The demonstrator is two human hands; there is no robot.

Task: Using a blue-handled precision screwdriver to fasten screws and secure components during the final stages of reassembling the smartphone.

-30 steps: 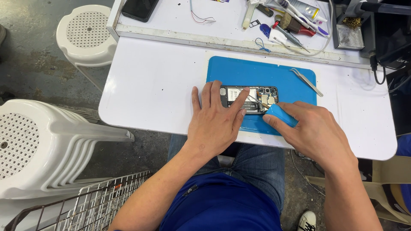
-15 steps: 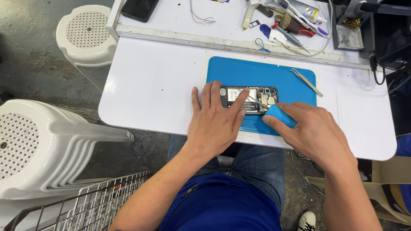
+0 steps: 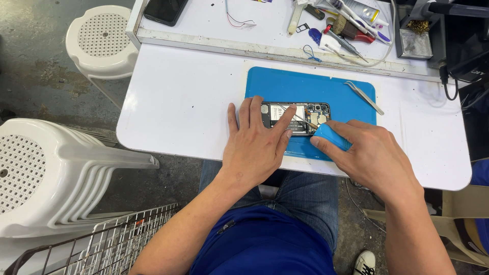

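Both hands work at an opened phone [image 3: 298, 118] that lies flat in the middle of a blue mat [image 3: 285, 84]. Spread wide, the left hand [image 3: 254, 147] rests palm down on the left end of the phone, its fingers fanned out across the edge of the mat and its forefinger stretching over the exposed inside of the phone. Just right of the phone, the right hand [image 3: 374, 155] is curled around a blue tool handle [image 3: 331, 136], whose thin metal shaft [image 3: 305, 121] slants up and leftward onto the phone's insides. The shaft's tip sits near the left forefinger. The phone thus lies between the two hands, partly under the left one and touched by the tool held in the right.

Beyond the phone, near the mat's upper right corner, a pair of metal tweezers [image 3: 364, 97] lies on the mat, well apart from both hands. The mat sits on a white table [image 3: 178, 102]. Further beyond the phone, a raised white shelf [image 3: 265, 48] carries small tools and wires. Left of the table stands a white plastic stool [image 3: 104, 43].
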